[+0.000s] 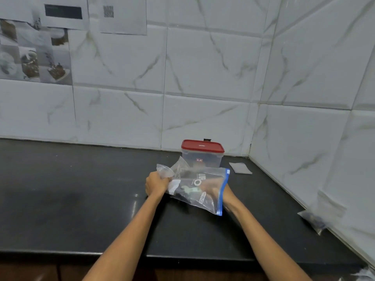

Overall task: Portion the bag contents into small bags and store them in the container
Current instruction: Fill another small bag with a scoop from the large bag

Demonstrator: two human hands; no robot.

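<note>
Here, a small bag (165, 170) is clenched in the left hand (156, 184); the right hand (211, 189) is buried inside the large zip bag (199, 188), its fingers' state unreadable. Contents could be spilled onto the worktop (81, 179) if either bag slips.

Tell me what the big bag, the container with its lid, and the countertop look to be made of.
Big bag: thin clear plastic film, crinkled, with a blue zip strip.
Container: clear rigid plastic, likely; its lid is opaque red plastic.
Countertop: dark polished stone, seemingly, glossy with reflections.
</note>
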